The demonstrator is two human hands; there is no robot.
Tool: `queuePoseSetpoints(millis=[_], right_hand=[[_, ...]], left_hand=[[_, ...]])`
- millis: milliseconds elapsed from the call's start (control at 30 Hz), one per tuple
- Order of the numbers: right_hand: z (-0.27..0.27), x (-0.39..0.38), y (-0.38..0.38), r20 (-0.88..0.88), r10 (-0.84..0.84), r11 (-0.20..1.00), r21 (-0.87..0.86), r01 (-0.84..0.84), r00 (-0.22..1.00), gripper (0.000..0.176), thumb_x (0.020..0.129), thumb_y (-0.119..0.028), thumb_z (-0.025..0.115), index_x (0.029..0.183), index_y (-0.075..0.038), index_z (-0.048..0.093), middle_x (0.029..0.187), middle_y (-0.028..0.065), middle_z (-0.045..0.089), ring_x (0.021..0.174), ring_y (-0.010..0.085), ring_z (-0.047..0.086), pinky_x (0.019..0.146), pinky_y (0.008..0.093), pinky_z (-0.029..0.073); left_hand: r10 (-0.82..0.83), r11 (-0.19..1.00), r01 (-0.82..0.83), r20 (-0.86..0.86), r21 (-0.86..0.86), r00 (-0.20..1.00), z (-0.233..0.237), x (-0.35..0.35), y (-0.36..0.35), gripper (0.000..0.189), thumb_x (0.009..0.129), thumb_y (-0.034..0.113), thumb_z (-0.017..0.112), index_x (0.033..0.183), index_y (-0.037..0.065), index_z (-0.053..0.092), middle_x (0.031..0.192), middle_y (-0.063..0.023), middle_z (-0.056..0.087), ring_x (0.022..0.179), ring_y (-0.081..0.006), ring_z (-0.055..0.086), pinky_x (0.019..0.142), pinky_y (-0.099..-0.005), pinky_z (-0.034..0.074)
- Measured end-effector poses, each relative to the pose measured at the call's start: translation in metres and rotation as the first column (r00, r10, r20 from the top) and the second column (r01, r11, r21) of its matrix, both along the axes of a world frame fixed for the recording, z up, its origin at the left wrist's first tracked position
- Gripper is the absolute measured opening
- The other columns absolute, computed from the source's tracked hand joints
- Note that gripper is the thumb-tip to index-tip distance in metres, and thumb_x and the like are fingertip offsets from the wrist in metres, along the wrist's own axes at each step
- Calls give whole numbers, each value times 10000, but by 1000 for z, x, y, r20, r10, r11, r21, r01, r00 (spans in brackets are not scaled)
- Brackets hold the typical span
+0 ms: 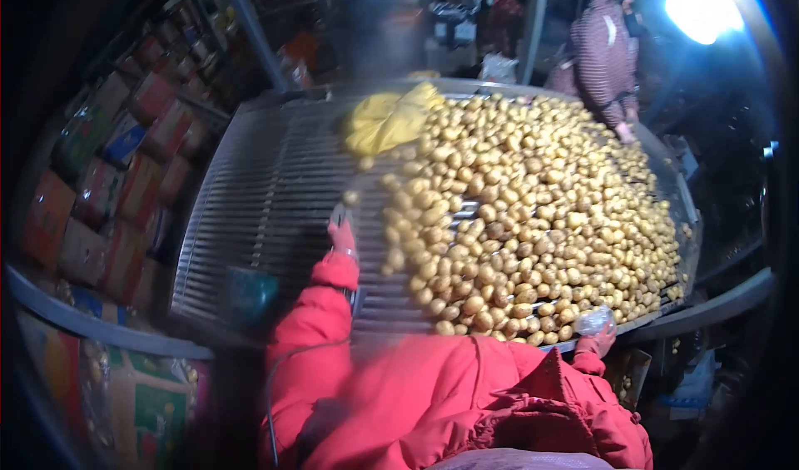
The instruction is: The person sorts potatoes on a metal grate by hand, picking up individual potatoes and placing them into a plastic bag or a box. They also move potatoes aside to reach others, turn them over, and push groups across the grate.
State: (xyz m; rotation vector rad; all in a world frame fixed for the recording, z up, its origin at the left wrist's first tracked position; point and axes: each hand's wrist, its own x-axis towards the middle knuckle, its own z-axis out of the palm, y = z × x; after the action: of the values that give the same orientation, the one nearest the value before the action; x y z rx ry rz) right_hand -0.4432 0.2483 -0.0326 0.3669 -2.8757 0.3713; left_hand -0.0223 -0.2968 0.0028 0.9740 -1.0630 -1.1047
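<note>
Stretched out over the bare rollers of the metal table, my left hand has greyish, slightly blurred fingers pointing away from me. A single potato lies just beyond its fingertips, apart from them. At the near right edge of the table, beside the heap of potatoes, my right hand is closed round crumpled clear plastic. Its fingers are partly hidden by the plastic. A yellow cloth or bag lies at the far side, left of the heap.
A co-worker in a striped top leans over the far right edge, one hand at the potatoes. Stacked cardboard boxes stand at the left. A teal container is at the near left. A metal rail crosses the lower left.
</note>
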Motion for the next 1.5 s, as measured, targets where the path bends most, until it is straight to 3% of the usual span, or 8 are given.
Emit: queuePoseSetpoints(millis=[433,500,667,1100,1233,1367,1433,1500], right_hand=[[-3,-7,11,47,13,996,92,-17,999,781,712,-170,709,1414,-181,367,1363,221,390,1238,408,397,1050,463,334],[-6,-9,13,37,14,995,102,-18,999,772,720,-194,709,1410,-164,365,1361,242,381,1247,415,385,1055,467,325],[-14,-14,20,-1,39,996,75,-39,999,741,732,-226,701,1393,-135,378,1356,229,386,1246,405,391,1057,469,326],[-19,-13,25,8,-13,994,107,12,1000,790,687,-217,742,1382,-116,380,1353,235,383,1254,413,381,1061,485,316],[-28,-17,32,-20,-6,991,133,9,1000,786,679,-225,748,1371,-109,393,1351,233,386,1248,413,386,1057,485,322],[-32,-19,36,-64,22,994,109,-15,998,754,687,-219,739,1358,-110,411,1333,232,400,1234,413,401,1046,483,337],[-30,-18,36,-64,20,990,139,-11,998,741,696,-224,726,1358,-111,413,1320,224,411,1223,411,411,1035,479,349],[-27,-17,32,-56,17,994,111,-11,998,741,697,-227,723,1360,-114,412,1324,221,410,1221,412,412,1032,480,350]], left_hand=[[-94,961,-81,589,265,803,14,-47,-86,643,791,209,727,1339,4,460,1272,-187,551,1189,-275,519,1001,-367,404],[100,994,-36,723,-104,683,-23,-62,-122,684,756,271,758,1331,27,478,1194,-196,590,1127,-304,555,966,-373,430],[-119,992,119,463,29,878,-51,-86,-169,653,718,222,809,1274,22,531,1199,-135,597,1079,-223,569,936,-324,446],[263,920,294,964,-260,31,33,-167,-137,537,724,348,719,1166,80,575,1193,-202,512,1107,-341,501,952,-417,425],[-194,878,448,981,168,12,24,-218,-135,493,774,372,629,1174,88,581,1281,-227,513,1184,-372,491,989,-455,398],[-117,843,487,962,227,-247,36,-252,-143,560,788,458,604,1207,88,578,1206,-194,592,1074,-301,597,875,-422,483],[-707,638,399,707,659,-38,76,-255,-137,419,843,253,639,1225,101,560,1040,-109,644,773,-245,673,637,-362,538],[-701,673,392,709,627,68,62,-251,-145,435,824,321,647,1192,95,594,969,-88,662,613,-183,649,498,-309,513]])
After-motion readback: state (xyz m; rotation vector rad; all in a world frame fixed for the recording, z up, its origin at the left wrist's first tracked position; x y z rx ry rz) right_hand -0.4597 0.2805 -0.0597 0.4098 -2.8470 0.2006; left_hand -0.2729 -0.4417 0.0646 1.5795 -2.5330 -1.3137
